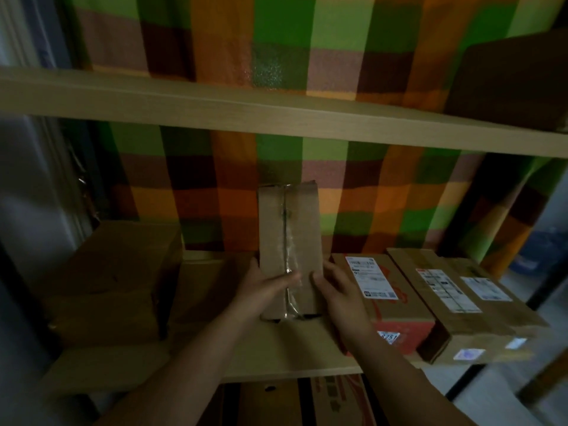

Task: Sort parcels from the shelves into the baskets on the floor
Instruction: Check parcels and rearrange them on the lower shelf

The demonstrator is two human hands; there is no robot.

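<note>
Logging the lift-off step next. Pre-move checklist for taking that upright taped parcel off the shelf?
1. Two-hand grip: left hand and right hand hold the upright parcel by its sides: ok.
2. Headroom under upper shelf: ok.
3. Gap to red-printed box: right hand fills it: cannot tell.
4. Label readable: only the taped seam faces us: not ok.
5. Baskets located: out of view: cannot tell.

- The left hand (261,287) is bare; the left forearm (184,364) is uncovered.
- The right hand (339,292) is bare; the right forearm (399,379) is uncovered too.
</note>
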